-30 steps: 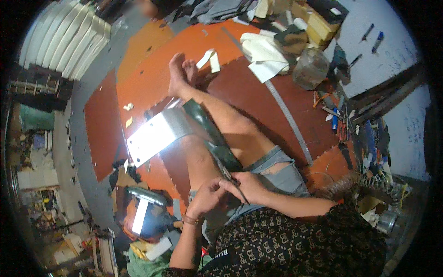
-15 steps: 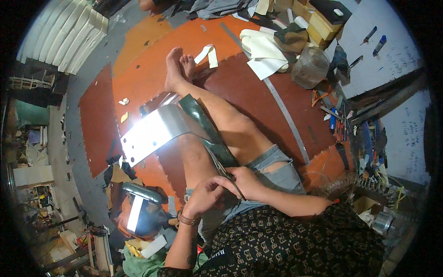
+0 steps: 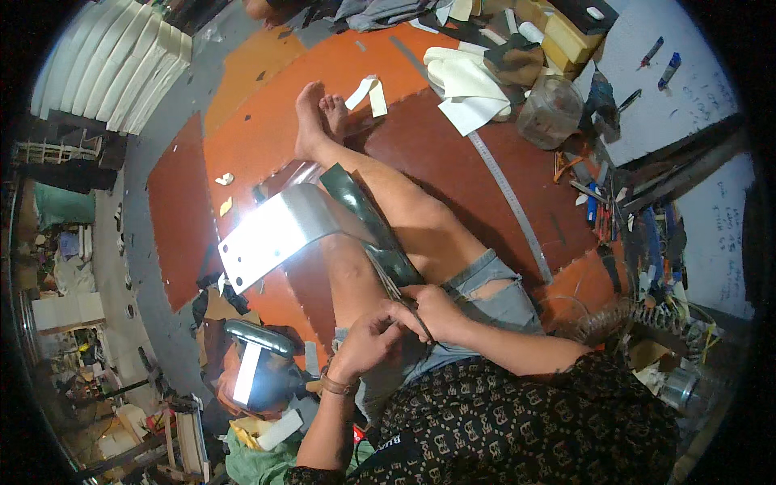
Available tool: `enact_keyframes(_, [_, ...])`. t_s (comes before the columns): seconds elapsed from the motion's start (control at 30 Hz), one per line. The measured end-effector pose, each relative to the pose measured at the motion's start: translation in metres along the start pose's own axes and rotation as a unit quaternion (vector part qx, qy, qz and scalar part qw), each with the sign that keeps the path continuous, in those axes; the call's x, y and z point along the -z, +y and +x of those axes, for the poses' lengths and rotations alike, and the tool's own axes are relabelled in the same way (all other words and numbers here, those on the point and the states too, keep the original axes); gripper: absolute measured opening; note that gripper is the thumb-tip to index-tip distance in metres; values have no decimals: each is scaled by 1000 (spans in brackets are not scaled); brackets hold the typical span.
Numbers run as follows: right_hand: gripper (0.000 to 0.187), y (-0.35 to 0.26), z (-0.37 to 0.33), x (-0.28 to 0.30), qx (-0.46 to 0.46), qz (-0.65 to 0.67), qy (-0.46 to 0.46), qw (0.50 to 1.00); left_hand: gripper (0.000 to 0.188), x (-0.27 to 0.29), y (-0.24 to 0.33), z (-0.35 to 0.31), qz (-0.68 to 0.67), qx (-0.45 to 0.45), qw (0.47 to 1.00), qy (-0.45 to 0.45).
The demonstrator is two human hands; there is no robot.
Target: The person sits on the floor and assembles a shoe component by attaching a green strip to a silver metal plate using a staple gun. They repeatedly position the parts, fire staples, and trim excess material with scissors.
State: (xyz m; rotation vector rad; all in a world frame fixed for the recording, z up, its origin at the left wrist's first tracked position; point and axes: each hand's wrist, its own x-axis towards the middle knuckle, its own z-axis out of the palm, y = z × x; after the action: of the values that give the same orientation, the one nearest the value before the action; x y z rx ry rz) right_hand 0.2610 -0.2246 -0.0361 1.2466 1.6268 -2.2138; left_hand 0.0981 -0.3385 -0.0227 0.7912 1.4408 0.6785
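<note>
Above my lap, both hands meet at the near end of some thin, dark-edged strips. The strips run up along my bent leg; their material is hard to make out. My right hand is closed round their end. With fingers bent into a pinch, my left hand touches the same end; its fingertips are partly hidden. Beyond them, a glossy dark green band lies between my legs. A shiny silver curved sheet with dark holes rests over my shin, just past the knee.
A lamp-like glossy green and white piece sits left of my knee. At the right are a steel ruler, a clear plastic jar and several hand tools. White cloth pieces lie farther off, and stacked white slabs at far left.
The whole view has shifted slightly to the right. My hands stay together at the strips' end, with the left fingers moved only a little.
</note>
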Motion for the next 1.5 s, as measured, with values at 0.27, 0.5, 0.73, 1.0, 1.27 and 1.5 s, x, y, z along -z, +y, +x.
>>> enact_keyframes(0.27, [48, 27, 14, -8, 122, -2, 66, 990, 18, 6, -5, -2, 30, 52, 998, -1])
enact_keyframes(0.5, [51, 26, 16, -10, 99, -1, 62, 993, 20, 6, -1, -2, 40, 98, 994, 6])
enact_keyframes(0.73, [48, 12, 9, -8, 90, -45, 59, 993, 18, 9, 3, -4, 40, 23, 999, -21])
enact_keyframes(1.0, [46, 20, 22, -9, 79, 44, 47, 995, 19, 5, 3, -4, 57, 97, 994, -2])
enact_keyframes(1.27, [46, 12, 19, -8, 92, 1, 61, 994, 16, 3, 14, -8, 35, 91, 995, 8])
enact_keyframes(1.5, [39, 23, 37, -11, 65, 35, 42, 996, 16, 4, 12, -9, 75, 105, 992, 8])
